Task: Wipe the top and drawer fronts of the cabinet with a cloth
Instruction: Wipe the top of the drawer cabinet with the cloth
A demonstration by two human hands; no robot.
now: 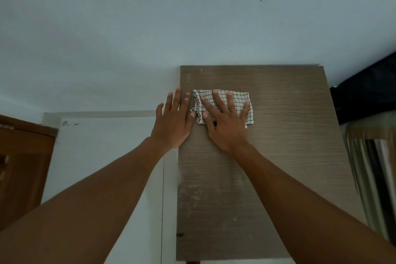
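Wiping the cabinet top (278, 156) is the step in hand. Right hand (225, 122) lies flat, fingers spread, pressing the checked cloth (241, 100) onto the wood just above frame centre, near the top's left edge. Left hand (173, 124) is flat, fingers loosely spread, gripping nothing, at that left edge. Pale dusty marks show lower down. Next move likely needs strokes toward the lower frame; drawer fronts not visible.
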